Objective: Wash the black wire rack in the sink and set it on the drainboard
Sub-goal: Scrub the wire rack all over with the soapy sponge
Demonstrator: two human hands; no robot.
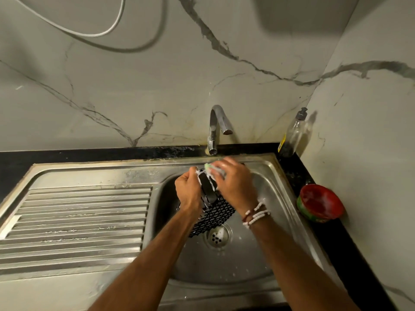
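Note:
The black wire rack [216,213] is held tilted over the steel sink [244,261], its mesh end low near the drain [216,236] and its upper end streaked with white suds. My left hand [187,190] grips the rack's left upper edge. Pressed against the rack's top is a soapy green sponge [212,168], with my right hand [233,182] closed on it. Beaded bracelets [256,215] circle my right wrist. The ribbed drainboard [83,221] lies to the left of the basin.
A chrome tap [216,129] stands behind the sink, with no water running. A clear soap bottle [293,133] sits at the back right corner. A red and green bowl [320,206] rests on the black counter edge at the right. Marble walls close in behind and right.

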